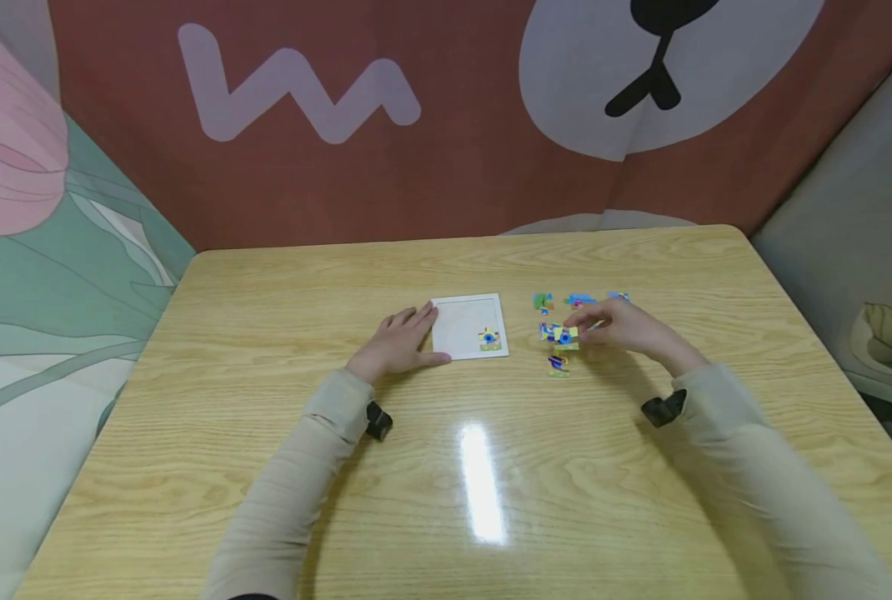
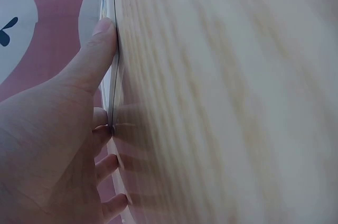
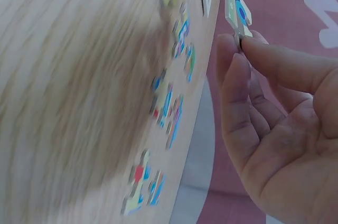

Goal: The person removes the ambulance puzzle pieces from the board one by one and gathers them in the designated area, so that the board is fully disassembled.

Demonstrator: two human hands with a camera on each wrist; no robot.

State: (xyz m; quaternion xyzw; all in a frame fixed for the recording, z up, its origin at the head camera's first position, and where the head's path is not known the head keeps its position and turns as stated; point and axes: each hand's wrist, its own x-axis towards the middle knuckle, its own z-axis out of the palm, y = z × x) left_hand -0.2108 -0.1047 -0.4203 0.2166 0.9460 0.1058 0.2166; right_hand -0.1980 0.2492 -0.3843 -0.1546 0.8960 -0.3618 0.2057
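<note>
A white puzzle tray (image 1: 457,327) lies on the table, with one yellow and blue jigsaw piece (image 1: 488,338) inside its lower right corner. My left hand (image 1: 401,343) rests along the tray's left edge, fingers extended; in the left wrist view the thumb (image 2: 97,42) presses at the edge. To the right of the tray, my right hand (image 1: 620,325) pinches another jigsaw piece (image 3: 238,10) between thumb and fingertips. This piece, yellow with a blue round spot, is raised off the table in the right wrist view.
Several loose jigsaw pieces lie right of the tray: a green one (image 1: 542,301), a blue one (image 1: 581,298) and a dark blue one (image 1: 558,363) among them. The right hand partly covers others. A wall with a printed cover (image 1: 461,183) stands behind the wooden table (image 1: 303,283).
</note>
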